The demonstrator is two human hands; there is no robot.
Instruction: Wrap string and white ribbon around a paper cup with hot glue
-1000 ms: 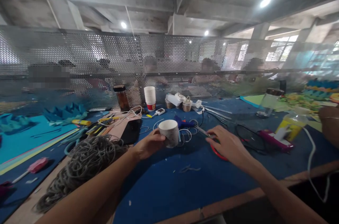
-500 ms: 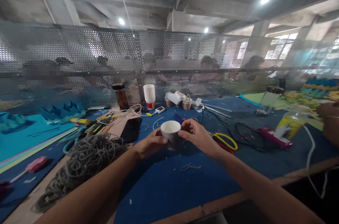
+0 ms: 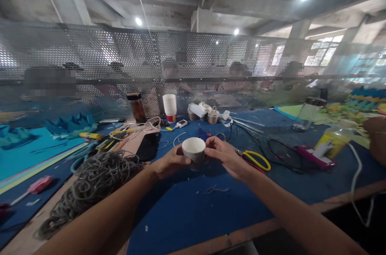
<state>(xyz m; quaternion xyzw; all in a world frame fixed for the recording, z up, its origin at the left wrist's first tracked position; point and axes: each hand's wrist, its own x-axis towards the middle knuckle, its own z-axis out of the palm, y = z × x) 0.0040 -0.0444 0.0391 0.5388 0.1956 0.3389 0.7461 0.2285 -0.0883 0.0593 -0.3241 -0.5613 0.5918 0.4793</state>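
A small paper cup (image 3: 194,148), white inside and greyish outside, is held upright over the blue mat, its lower part in shadow. My left hand (image 3: 170,162) grips its left side, thumb at the front. On the right, my right hand (image 3: 221,152) has curled fingers, with the thumb and fingertips against the cup near its rim. Whether a thin strand lies between those fingertips is too small to tell. Left of my left hand lies a heap of grey cord (image 3: 102,182). Short grey cord scraps (image 3: 215,189) rest on the mat in front.
Scissors with yellow and red handles (image 3: 255,160) lie right of my right hand. Behind stand a stack of paper cups (image 3: 169,106), a dark jar (image 3: 136,108) and small cord-wrapped cups (image 3: 212,115). A phone (image 3: 148,146) lies left. A perforated metal screen (image 3: 193,58) closes the back.
Both hands keep hold of the cup, almost unmoved. My right fingers shift slightly at its rim, and the camera view has moved a little.
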